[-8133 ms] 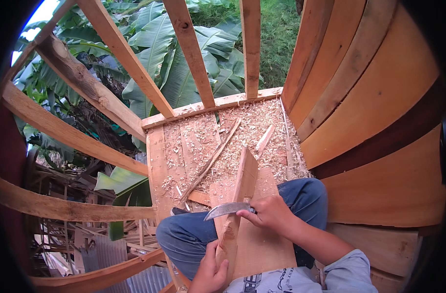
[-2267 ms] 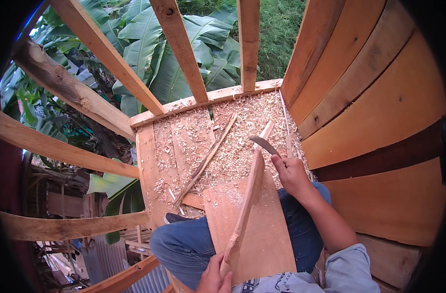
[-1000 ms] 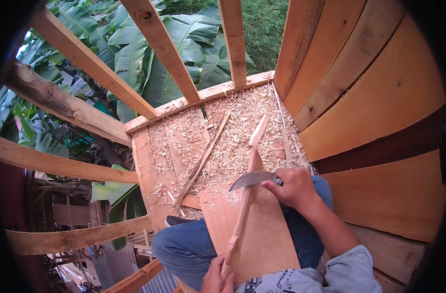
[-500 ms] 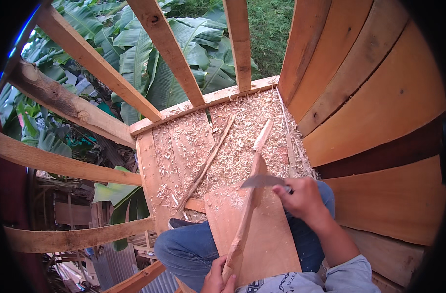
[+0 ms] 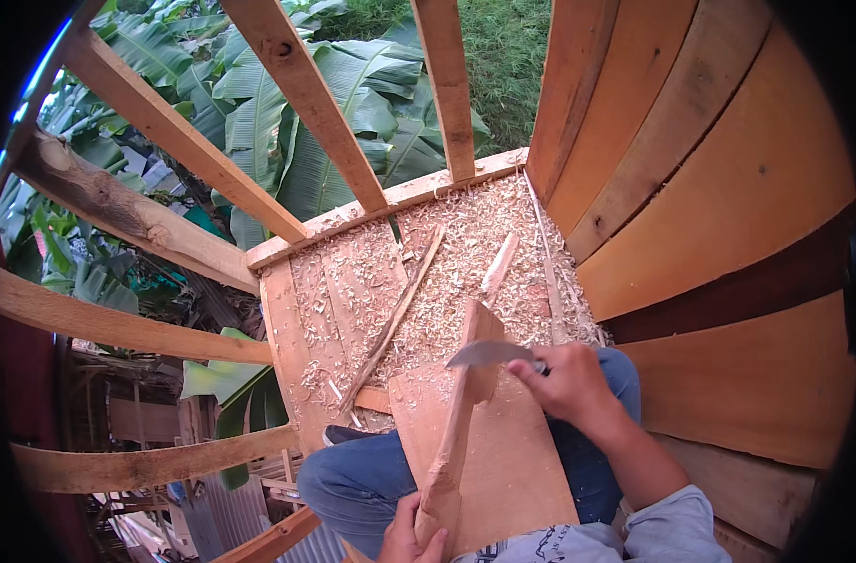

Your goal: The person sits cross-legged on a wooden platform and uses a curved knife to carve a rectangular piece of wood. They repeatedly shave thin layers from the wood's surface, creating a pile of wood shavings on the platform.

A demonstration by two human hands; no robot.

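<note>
Work's partway, by the look of it: your piece of wood (image 5: 453,432) has rough cut faces toward its near end and along its left edge, while the far end stays broad and blunt. Loose shavings (image 5: 470,225) cover much of the plank floor (image 5: 280,324) beyond; can't tell how many came off this piece. How much cutting is left, can't tell either.

The wood slants from near left to far right, above the board (image 5: 522,464) across your lap. Your right hand (image 5: 570,380) has its fingers clenched round the handle of the knife (image 5: 489,353), blade pointing left across the wood near its far end; contact or just above, can't tell. Your left hand (image 5: 414,537) grasps the wood's near end, fingers curled on it, partly hidden. Dark stick (image 5: 398,314) and pale offcut (image 5: 500,263) lie farther off, untouched.
</note>
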